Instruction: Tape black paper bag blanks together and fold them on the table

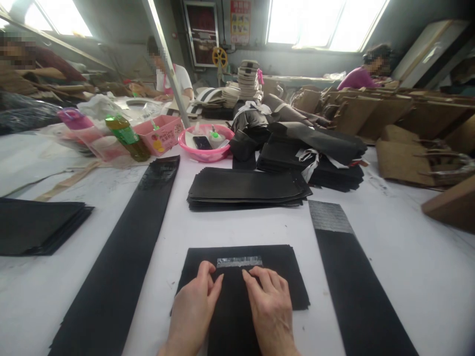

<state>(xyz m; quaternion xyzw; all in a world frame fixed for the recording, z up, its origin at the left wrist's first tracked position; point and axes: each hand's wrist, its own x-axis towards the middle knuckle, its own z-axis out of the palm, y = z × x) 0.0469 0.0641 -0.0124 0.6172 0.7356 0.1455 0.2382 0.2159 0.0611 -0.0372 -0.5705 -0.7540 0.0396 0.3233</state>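
Note:
A black fabric sheet (pixel 282 277) lies flat on the white table (pixel 237 227) right in front of me, with a narrower black strip over its middle. A short shiny tape strip (pixel 239 261) sits near the sheet's far edge. My left hand (pixel 195 309) rests on the black strip with its fingers curled, fingertips just below the tape's left end. My right hand (pixel 269 306) presses down beside it, fingers bent and touching the tape's lower edge. Neither hand lifts anything.
Long black strips lie to the left (pixel 122 267) and right (pixel 356 287). A stack of black sheets (pixel 247 188) sits ahead, another (pixel 37 225) at the left. Beyond are a pink bowl (pixel 206 143), a green bottle (pixel 126 136), brown bags (pixel 404 158) and other people.

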